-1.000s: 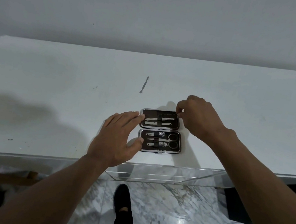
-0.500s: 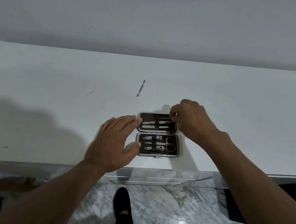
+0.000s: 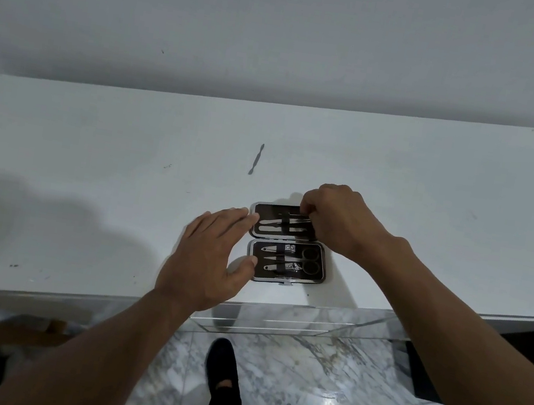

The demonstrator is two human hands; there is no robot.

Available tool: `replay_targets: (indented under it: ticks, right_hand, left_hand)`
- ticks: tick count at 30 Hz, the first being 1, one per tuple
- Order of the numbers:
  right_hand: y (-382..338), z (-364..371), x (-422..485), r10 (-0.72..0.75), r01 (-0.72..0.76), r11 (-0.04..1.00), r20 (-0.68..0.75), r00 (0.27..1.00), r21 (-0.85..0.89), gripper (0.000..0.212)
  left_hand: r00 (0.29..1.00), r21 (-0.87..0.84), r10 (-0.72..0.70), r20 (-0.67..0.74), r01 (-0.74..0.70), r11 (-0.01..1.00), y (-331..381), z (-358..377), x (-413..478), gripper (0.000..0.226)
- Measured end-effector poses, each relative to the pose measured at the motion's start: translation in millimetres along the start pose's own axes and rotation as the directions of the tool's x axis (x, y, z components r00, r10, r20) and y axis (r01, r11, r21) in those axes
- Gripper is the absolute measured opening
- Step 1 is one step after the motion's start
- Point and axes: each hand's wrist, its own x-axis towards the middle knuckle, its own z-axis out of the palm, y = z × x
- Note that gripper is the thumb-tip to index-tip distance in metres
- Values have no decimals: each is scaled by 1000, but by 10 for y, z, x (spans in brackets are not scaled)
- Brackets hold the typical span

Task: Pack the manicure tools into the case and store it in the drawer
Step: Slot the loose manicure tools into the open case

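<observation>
Open case [image 3: 266, 207] between both, my left hand [image 3: 207, 256] flat, fingers [image 3: 239, 215] straight against its left edge, my right hand [image 3: 339, 221] at its far-right corner, pinching a thin tool [image 3: 293, 213]

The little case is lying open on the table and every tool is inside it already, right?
Not quite. The case does lie open on the table, but not every tool is inside: one thin tool lies loose on the tabletop beyond the case. The head view shows it.

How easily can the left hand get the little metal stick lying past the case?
Probably yes: the left hand is open, holds nothing, and only bare table lies between it and the stick.
</observation>
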Motion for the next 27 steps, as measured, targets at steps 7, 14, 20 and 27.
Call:
replay_targets:
  ticks: [7,14,20,27]
  right_hand:
    - [26,17,57,5,-5,999,-7,1000,48,26]
    - [-6,39,106,-22,20,997,24,999,68,30]
    - [-41,57,126,-35,31,995,37,999,95,25]
    - [-20,-33,146,6,-3,981,-12,1000,195,20]
  left_hand:
    - [1000,-4,-3,-2,3,1000,5,-5,2,63]
    - [1000,-10,-3,-2,3,1000,0,2,4,63]
    - [1000,-20,-6,-8,6,1000,-4,8,3,62]
    - [1000,-20,-6,-5,6,1000,-13,16,6,63]
